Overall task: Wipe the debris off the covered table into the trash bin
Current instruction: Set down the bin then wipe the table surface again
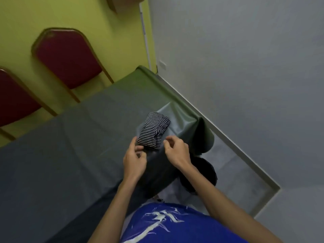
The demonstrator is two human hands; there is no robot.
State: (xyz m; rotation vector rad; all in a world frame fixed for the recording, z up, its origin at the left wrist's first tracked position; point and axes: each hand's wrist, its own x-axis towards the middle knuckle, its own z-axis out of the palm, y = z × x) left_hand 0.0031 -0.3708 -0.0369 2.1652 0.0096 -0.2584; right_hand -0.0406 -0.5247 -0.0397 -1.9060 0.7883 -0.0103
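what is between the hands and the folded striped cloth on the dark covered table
Nothing visible. The folded black-and-white striped cloth lies on the dark table cover near its corner. The left hand is at its near edge; the right hand hovers just beside it.

No readable text, labels or numbers anywhere; only white brush-like marks on the blue shirt, not legible as writing.

Your view is dim and evenly lit, with no hard shadows. A soft sheen lies on the table cover at the far right corner. Wide-angle bending curves the edges, and the chairs look slightly blurred.
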